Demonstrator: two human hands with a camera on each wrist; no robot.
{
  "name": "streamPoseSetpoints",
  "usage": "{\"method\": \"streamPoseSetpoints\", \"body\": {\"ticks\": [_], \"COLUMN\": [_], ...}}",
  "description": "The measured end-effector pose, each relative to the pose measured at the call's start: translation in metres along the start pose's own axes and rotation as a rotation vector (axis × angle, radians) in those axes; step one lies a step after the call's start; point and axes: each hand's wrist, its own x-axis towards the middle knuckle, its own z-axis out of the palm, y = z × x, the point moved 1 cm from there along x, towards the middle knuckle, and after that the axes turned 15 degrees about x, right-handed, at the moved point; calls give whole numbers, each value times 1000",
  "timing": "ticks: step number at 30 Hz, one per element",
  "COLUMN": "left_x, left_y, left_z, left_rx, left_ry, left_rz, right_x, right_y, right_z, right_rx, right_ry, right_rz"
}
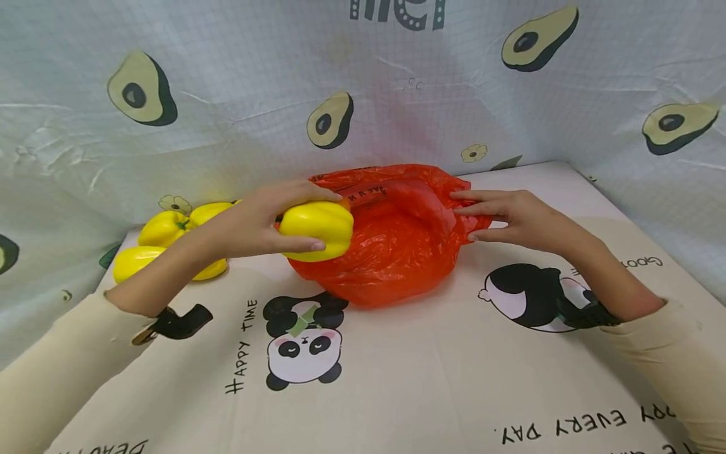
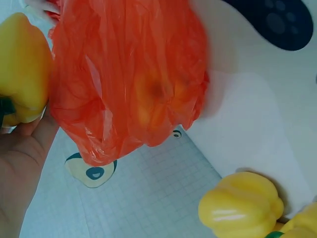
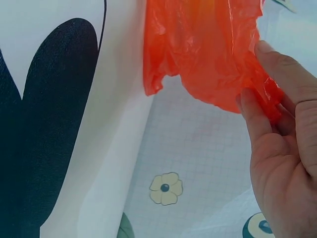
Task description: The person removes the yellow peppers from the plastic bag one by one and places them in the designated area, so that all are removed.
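A yellow bell pepper (image 1: 317, 228) is gripped in my left hand (image 1: 272, 217), at the left side of a red plastic bag's mouth. The bag (image 1: 391, 271) stands on the table with its opening facing up and toward me. On the right, my right hand (image 1: 513, 217) pinches the bag's rim between thumb and fingers. In the left wrist view the held pepper (image 2: 22, 69) is beside the bag (image 2: 124, 74), and yellowish shapes show through the plastic. The right wrist view has the bag's edge between the fingers of the right hand (image 3: 282, 144).
Several yellow bell peppers (image 1: 164, 228) lie at the table's back left, partly hidden by the left forearm. A printed cloth (image 1: 397, 378) with pandas and lettering covers the table. Behind it hangs an avocado-patterned sheet (image 1: 238, 75).
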Motion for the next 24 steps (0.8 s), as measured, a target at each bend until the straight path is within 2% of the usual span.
{"method": "streamPoseSetpoints", "body": {"ticks": [6,13,21,24], "left_x": [-14,-27,-46,-54], "left_y": [4,10,11,13], "left_z": [-1,-3,1,3], "left_rx": [-17,-72,25,45], "left_ry": [46,45,145,169], "left_rz": [-33,-93,-23,-14], "right_x": [0,0,0,0], "right_y": [0,1,1,0], "right_z": [1,2,1,1], "right_rx": [-7,-5,-12,-15], "right_ry": [1,-2,-8,-9], "right_rz": [-2,-9,-16,-7]}}
